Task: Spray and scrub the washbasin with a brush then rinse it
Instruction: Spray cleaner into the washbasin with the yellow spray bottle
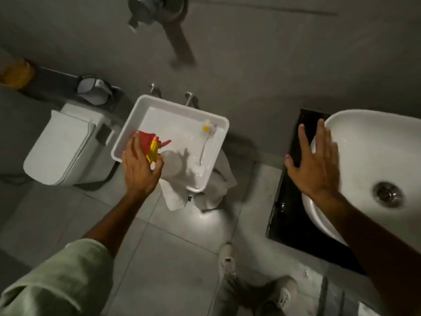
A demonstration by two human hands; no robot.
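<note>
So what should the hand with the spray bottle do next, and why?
Probably lift the spray bottle out of the white tray and carry it to the washbasin. The left hand already closes around its neck, the brush lies untouched in the tray, and the right hand rests open on the basin's rim.

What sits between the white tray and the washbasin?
In the head view, only bare grey floor tile and the black counter edge lie between the tray and the washbasin; the open right hand rests there.
</note>
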